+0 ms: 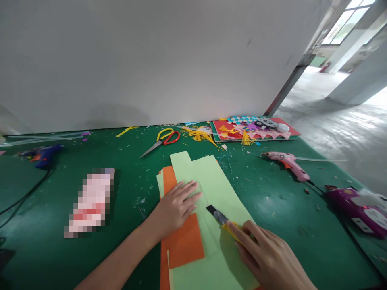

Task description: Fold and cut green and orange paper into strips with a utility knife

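My left hand (180,203) lies flat with its fingers stretched out, pressing on a stack of sheets. Under it are an orange strip of paper (185,245) and part of a light green sheet (208,169). A faint see-through strip, possibly a ruler, seems to run beside the fingers, but I cannot make it out clearly. My right hand (263,251) is closed round a yellow utility knife (222,218). Its dark blade points up and left, over the green paper and just right of my left fingertips. More orange and green sheets show along the stack's left edge.
Scissors (161,141) with red and yellow handles lie beyond the paper. Yellow tassels (198,133) and a red board (287,131) with cut scraps are by the wall. Pink (288,163) and blue (48,155) glue guns flank the table. A blurred-out item (92,201) lies left; a purple device (356,207), right.
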Motion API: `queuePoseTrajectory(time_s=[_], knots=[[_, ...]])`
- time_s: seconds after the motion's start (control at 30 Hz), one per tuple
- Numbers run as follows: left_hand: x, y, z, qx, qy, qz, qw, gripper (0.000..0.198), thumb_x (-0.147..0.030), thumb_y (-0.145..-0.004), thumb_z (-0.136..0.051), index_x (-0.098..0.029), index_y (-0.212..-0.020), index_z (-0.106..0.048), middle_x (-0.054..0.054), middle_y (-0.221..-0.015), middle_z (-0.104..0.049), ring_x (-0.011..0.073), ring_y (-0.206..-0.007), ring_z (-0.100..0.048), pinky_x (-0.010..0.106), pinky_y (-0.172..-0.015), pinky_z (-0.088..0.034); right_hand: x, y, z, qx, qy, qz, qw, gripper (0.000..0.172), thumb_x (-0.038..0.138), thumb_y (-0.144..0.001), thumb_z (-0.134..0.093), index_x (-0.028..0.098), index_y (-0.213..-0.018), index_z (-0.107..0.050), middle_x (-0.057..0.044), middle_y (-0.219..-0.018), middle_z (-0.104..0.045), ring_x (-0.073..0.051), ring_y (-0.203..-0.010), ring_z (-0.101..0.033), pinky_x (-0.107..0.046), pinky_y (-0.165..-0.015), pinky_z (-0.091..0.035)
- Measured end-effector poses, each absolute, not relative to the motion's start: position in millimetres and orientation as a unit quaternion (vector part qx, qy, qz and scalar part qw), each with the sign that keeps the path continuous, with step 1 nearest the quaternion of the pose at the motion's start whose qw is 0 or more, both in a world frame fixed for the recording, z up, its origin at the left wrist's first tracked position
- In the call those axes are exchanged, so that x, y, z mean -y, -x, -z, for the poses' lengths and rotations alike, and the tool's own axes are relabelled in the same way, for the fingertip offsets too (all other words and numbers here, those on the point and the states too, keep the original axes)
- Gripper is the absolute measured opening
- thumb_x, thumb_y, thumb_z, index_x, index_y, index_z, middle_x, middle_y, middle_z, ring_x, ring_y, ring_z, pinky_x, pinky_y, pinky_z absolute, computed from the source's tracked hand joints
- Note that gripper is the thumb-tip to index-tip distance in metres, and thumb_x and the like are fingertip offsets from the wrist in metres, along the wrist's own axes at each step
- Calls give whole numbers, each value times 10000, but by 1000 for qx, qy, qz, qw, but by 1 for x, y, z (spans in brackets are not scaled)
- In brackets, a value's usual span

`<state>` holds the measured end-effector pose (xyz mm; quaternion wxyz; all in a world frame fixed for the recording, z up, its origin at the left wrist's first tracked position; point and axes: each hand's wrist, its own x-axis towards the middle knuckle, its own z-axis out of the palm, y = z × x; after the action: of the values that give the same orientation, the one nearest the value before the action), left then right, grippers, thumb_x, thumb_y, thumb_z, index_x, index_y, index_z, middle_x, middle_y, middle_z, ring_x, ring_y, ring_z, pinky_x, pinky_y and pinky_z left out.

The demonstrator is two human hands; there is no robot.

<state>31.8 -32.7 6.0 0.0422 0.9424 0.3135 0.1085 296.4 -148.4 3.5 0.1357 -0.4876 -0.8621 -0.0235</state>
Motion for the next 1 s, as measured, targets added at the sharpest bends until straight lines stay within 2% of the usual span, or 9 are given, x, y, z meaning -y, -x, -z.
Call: queuePoseTrajectory(time_s=[0.37,1.0], knots=[[34,-34,-8,-315,-941,-118,47,394,-260,-974,-385,-237,-1363,-446,65,-1457,-415,221,-1369,-324,473,-1109,-328,139,-296,-11,862,488,28,135,319,196,-946,-344,191,-1198,-539,-51,-804,-581,-155,-580,-606,-287,-496,-496],[34,-33,-9,-319,-939,-112,63,393,-274,-979,-370,-227,-1360,-453,65,-1458,-412,212,-1373,-314,461,-1126,-298,113,-297,-12,859,500,-14,112,348,204,-920,-419,252,-1249,-522,-40,-855,-584,-146,-605,-605,-263,-538,-470]])
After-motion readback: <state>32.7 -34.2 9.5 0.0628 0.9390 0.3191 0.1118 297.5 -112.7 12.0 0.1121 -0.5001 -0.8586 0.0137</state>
